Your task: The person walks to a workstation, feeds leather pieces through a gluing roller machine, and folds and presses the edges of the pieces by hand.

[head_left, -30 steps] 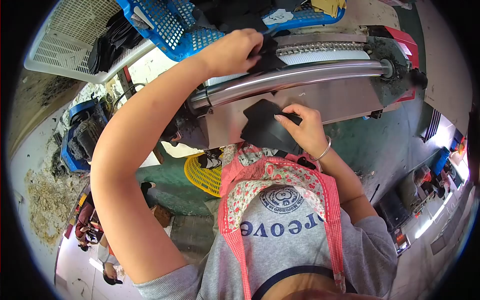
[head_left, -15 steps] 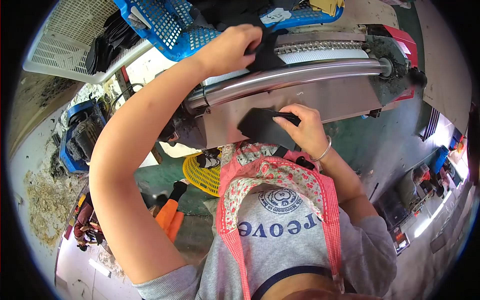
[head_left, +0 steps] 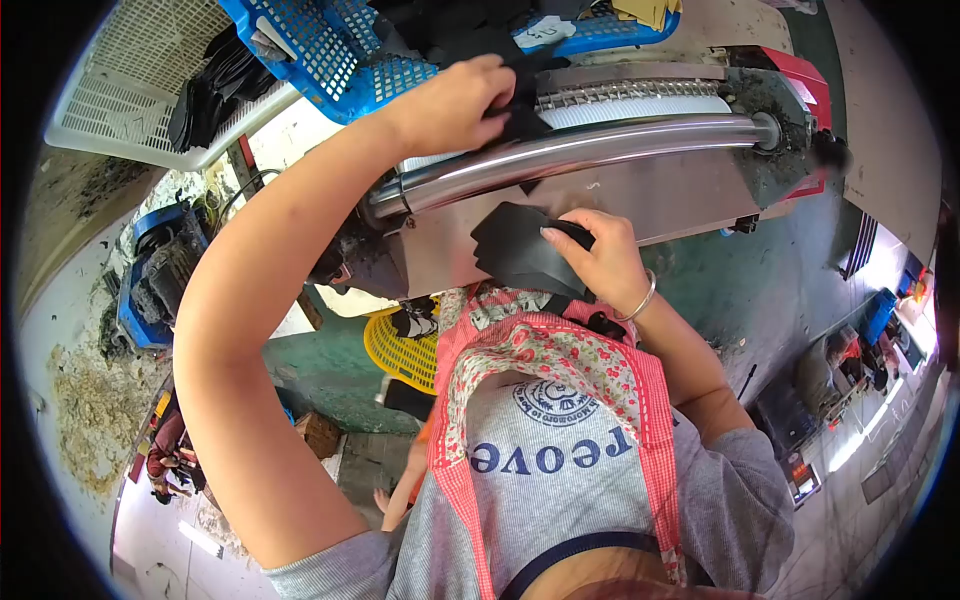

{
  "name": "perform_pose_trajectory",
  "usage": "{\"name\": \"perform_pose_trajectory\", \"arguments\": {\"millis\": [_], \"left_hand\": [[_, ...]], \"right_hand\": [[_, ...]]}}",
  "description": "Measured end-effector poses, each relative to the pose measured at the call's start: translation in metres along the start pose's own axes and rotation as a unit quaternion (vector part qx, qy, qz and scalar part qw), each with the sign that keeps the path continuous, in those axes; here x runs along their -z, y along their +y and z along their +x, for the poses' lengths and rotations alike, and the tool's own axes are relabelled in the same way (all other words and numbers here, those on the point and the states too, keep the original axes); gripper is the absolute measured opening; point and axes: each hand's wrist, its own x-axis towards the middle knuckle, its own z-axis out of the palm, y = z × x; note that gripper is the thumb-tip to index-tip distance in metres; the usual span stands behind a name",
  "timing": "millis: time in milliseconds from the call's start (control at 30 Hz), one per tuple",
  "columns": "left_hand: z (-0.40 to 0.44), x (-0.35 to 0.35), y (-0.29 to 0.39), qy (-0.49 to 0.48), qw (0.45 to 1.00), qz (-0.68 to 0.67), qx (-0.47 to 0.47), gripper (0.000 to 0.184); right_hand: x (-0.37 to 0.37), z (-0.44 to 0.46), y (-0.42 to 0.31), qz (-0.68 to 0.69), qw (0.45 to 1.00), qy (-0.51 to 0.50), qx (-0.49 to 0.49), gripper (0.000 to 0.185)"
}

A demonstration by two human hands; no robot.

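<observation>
My left hand (head_left: 452, 108) reaches over the shiny metal roller (head_left: 600, 145) of a machine. Its fingers curl at a flat black piece (head_left: 524, 118) lying across the white ribbed roller (head_left: 635, 110) behind. A small black tip (head_left: 531, 187) shows below the metal roller. In front of the machine, my right hand (head_left: 605, 258) grips a fanned stack of thin black pieces (head_left: 520, 245), thumb on top. The stack is over the sloping metal plate (head_left: 440, 245) and close to my apron (head_left: 560, 345).
A blue basket (head_left: 345, 85) with black pieces stands behind the machine. A white crate (head_left: 110, 110) holds more black pieces. A yellow basket (head_left: 400, 350) sits below, left of my apron. Another person (head_left: 175, 450) is far left; part of someone's arm (head_left: 405, 480) shows beside me.
The black piece at my left hand has moved slightly down and left, and a tip now shows below the roller. My right hand's stack is more fanned. A person's orange clothing has shifted behind me.
</observation>
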Motion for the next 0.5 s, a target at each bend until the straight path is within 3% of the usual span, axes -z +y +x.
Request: {"name": "perform_pose_trajectory", "arguments": {"millis": [100, 133, 200, 233, 267, 367, 500], "left_hand": [[0.002, -0.005, -0.001, 0.121, 0.989, 0.024, -0.079, 0.017], [0.0, -0.005, -0.004, 0.06, 0.988, 0.097, -0.1, 0.022], [-0.007, -0.013, -0.011, 0.006, 0.989, 0.058, -0.139, 0.019], [-0.009, -0.017, -0.013, -0.02, 0.986, 0.039, -0.158, 0.017], [-0.009, -0.012, -0.009, -0.057, 0.995, 0.015, -0.075, 0.017], [-0.009, -0.013, -0.007, -0.041, 0.999, -0.017, -0.012, 0.015], [0.002, 0.0, -0.002, 0.05, 0.999, -0.013, -0.015, 0.017]], "right_hand": [[0.0, 0.003, -0.003, -0.059, 0.996, -0.013, -0.071, 0.029], [-0.001, 0.005, -0.002, -0.072, 0.993, -0.019, -0.092, 0.027], [-0.002, 0.007, -0.002, -0.099, 0.985, -0.032, -0.138, 0.024], [-0.002, 0.007, -0.001, -0.075, 0.991, -0.027, -0.106, 0.024], [-0.002, 0.005, 0.0, -0.049, 0.996, -0.022, -0.073, 0.024], [0.0, 0.002, 0.0, -0.012, 1.0, -0.005, 0.0, 0.028], [0.0, 0.002, -0.001, -0.02, 1.0, 0.011, -0.012, 0.03]]}}
